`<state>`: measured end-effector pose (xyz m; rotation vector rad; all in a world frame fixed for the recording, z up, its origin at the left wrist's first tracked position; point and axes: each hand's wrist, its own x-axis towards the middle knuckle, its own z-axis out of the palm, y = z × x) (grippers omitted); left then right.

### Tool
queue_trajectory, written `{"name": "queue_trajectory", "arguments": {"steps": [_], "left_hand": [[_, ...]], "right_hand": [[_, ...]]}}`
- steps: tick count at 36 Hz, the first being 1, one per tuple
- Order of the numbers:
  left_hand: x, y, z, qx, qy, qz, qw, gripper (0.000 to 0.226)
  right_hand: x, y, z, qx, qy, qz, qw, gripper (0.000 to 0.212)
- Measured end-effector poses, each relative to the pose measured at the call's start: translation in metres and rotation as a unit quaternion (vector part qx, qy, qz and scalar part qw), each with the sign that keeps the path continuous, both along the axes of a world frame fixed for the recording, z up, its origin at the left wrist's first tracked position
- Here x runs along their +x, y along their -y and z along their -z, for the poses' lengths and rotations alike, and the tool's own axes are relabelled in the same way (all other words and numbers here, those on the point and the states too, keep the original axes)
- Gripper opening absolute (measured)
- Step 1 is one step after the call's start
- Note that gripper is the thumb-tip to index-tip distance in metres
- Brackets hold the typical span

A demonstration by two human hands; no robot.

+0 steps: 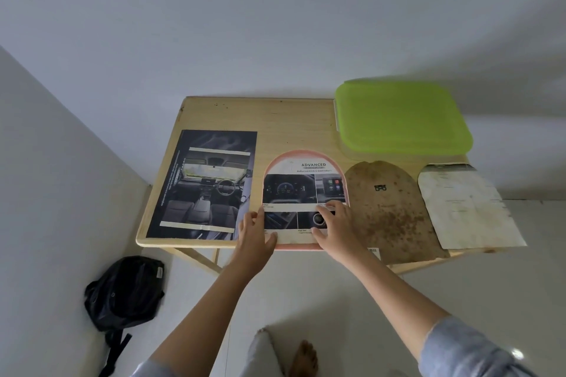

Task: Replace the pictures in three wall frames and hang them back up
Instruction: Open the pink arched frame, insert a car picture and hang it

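Found the pink arched frame (301,154) lying flat at the front edge of the tabletop (294,119), with a cut car-brochure picture (301,187) set inside its arch. Saw the left hand (255,232) laid on the frame's lower left side, fingers fairly straight along the rim and thumb across the picture's bottom corner, gripping nothing. Saw the right hand (333,223) spread flat on the picture's lower right part, fingers splayed and pressing down, likewise closed round nothing. Noted a dark brochure page (203,187) showing a car interior, flat on the wood just left of the frame. Noted a stained brown backing board (389,214), arched like the frame, just to its right and overhanging the front edge, and a worn arched paper (465,208) further right. Spotted a box with a green lid (401,116) at the far right corner. Spotted a black backpack (125,291) on the floor left of the tabletop, and a bare foot (304,358) below the front edge.
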<state>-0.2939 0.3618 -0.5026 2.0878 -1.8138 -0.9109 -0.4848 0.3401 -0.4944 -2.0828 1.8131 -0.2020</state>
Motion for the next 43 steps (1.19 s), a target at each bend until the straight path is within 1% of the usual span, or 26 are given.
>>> {"name": "queue_trajectory", "arguments": {"steps": [4,7,11,18,20,24,26,29,31,34,37,40,43], "left_hand": [[0.001,0.004,0.002,0.003,-0.009,-0.007,1.000,0.067],[0.001,0.006,0.003,0.004,-0.006,0.000,1.000,0.070],[-0.001,0.008,0.004,0.003,0.017,0.017,1.000,0.072],[0.003,0.007,0.004,0.003,0.031,0.031,0.999,0.072],[0.003,0.008,0.002,-0.005,0.036,0.030,0.999,0.070],[-0.007,0.017,-0.009,-0.054,0.068,0.005,0.996,0.063],[-0.022,0.027,-0.016,-0.077,0.078,0.002,0.994,0.062],[-0.059,0.039,-0.025,-0.108,0.065,0.012,0.992,0.062],[-0.091,0.044,-0.029,-0.113,0.060,0.031,0.991,0.062],[-0.143,0.045,-0.029,-0.106,0.040,0.064,0.992,0.064],[-0.188,0.039,-0.021,-0.078,0.032,0.101,0.991,0.065],[-0.216,0.033,-0.006,-0.073,0.057,0.123,0.988,0.078],[-0.228,0.031,0.007,-0.065,0.075,0.101,0.990,0.086]], "right_hand": [[0.001,0.002,0.000,-0.019,0.020,0.031,0.999,0.049],[-0.002,0.001,-0.002,-0.020,0.012,0.059,0.998,0.051],[-0.004,-0.001,0.002,0.006,0.020,0.064,0.998,0.054],[-0.006,-0.002,0.003,0.005,0.025,0.063,0.998,0.054],[-0.009,0.000,0.002,0.009,0.044,0.054,0.998,0.053],[-0.028,0.008,-0.006,0.011,0.122,0.064,0.990,0.050],[-0.047,0.014,-0.011,0.007,0.131,0.066,0.989,0.050],[-0.081,0.026,-0.017,0.015,0.116,0.071,0.991,0.051],[-0.107,0.035,-0.020,0.027,0.107,0.075,0.991,0.051],[-0.145,0.049,-0.020,0.033,0.095,0.067,0.993,0.051],[-0.175,0.061,-0.017,0.056,0.096,0.065,0.992,0.053],[-0.193,0.069,-0.010,0.063,0.085,0.035,0.994,0.058],[-0.203,0.072,-0.004,0.072,0.076,0.007,0.995,0.062]]}}
